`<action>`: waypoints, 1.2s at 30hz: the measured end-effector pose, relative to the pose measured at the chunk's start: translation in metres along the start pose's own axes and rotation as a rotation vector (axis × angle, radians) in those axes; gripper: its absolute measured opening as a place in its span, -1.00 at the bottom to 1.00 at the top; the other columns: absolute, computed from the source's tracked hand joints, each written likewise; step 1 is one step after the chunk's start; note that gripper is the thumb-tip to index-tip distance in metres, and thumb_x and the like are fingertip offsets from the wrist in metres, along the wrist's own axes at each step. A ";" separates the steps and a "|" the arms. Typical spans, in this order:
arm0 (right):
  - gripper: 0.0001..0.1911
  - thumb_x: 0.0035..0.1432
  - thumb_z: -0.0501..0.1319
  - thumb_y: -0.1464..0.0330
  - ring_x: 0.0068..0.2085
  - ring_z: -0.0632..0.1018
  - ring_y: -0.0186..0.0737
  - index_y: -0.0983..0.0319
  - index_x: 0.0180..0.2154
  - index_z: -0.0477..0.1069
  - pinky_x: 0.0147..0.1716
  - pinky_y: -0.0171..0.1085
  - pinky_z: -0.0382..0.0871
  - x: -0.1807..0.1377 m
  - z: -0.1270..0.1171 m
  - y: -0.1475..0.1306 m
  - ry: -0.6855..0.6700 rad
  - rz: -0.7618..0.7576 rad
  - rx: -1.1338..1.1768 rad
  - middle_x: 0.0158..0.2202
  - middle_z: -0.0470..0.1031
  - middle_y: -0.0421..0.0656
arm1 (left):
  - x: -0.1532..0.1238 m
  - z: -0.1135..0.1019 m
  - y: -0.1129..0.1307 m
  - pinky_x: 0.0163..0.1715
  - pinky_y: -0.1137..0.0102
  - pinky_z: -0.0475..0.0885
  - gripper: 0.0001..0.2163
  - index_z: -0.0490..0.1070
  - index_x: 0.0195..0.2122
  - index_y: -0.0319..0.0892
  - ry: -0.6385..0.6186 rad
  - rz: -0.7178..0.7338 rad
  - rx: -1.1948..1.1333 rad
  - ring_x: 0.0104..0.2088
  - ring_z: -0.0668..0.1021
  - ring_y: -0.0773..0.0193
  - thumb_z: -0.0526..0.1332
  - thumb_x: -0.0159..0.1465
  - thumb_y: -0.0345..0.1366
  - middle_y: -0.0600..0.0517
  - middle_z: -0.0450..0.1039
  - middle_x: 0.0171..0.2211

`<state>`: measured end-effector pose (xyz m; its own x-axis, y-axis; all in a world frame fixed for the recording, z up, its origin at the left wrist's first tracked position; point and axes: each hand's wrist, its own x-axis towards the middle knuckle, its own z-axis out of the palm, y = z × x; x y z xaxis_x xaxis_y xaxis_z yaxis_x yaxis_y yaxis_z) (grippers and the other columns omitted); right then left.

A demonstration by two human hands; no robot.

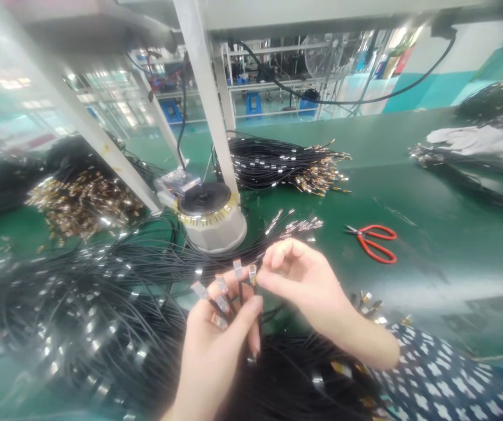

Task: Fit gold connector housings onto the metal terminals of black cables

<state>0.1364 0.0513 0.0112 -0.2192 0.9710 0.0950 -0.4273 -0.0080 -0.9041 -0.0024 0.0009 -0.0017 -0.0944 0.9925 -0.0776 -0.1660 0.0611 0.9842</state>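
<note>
My left hand (220,345) is closed round a small bunch of thin black wires (229,298) whose silver metal ends stick up between its fingers. My right hand (304,280) pinches one of those metal ends (252,273) between thumb and forefinger, right beside the left hand's fingertips. Both hands hover over a large tangle of black wires (80,310) lying on the green table (431,222). More black wires lie in my lap, below the hands.
A round grey device with a black top (210,216) stands just behind the hands, by a slanted white frame post (205,93). Red-handled scissors (376,241) lie to the right. Bundles of wires with gold ends (295,164) lie further back, others at left (85,202) and far right.
</note>
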 end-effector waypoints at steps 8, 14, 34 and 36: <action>-0.77 -0.06 0.35 0.51 -0.36 0.42 -0.34 0.22 -0.47 0.30 -0.29 -0.29 0.32 -0.003 0.007 0.001 0.062 -0.058 -0.096 -0.43 0.36 -0.28 | -0.002 0.002 0.001 -0.71 0.56 0.31 -0.73 0.46 -0.06 -0.05 0.034 0.013 0.008 -0.74 0.41 0.51 0.34 0.19 -0.29 0.16 0.46 -0.48; -0.78 -0.05 0.32 0.54 -0.35 0.42 -0.34 0.21 -0.47 0.29 -0.28 -0.29 0.33 -0.004 0.011 0.005 0.111 -0.094 -0.148 -0.43 0.37 -0.28 | 0.000 0.007 -0.001 -0.72 0.56 0.27 -0.71 0.45 -0.07 -0.08 0.058 -0.002 -0.019 -0.74 0.38 0.49 0.35 0.18 -0.30 0.19 0.40 -0.55; -0.64 -0.19 0.49 0.46 -0.41 0.57 -0.38 0.24 -0.44 0.30 -0.36 -0.35 0.45 0.000 0.001 -0.001 0.039 0.152 0.048 -0.40 0.47 -0.28 | 0.001 0.007 0.015 -0.71 0.55 0.19 -0.80 0.49 -0.38 -0.26 0.066 -0.211 -0.239 -0.69 0.30 0.49 0.45 0.01 -0.33 0.08 0.44 -0.57; -0.63 -0.19 0.49 0.45 -0.43 0.57 -0.37 0.24 -0.44 0.29 -0.41 -0.36 0.46 0.001 0.000 0.000 0.000 0.183 0.102 -0.39 0.49 -0.28 | 0.001 0.006 0.016 -0.72 0.56 0.18 -0.78 0.50 -0.38 -0.26 0.075 -0.233 -0.265 -0.68 0.30 0.50 0.47 -0.02 -0.35 0.08 0.45 -0.55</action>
<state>0.1360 0.0526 0.0116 -0.3014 0.9511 -0.0671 -0.4673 -0.2087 -0.8591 0.0005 0.0034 0.0146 -0.0941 0.9441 -0.3158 -0.4395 0.2452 0.8641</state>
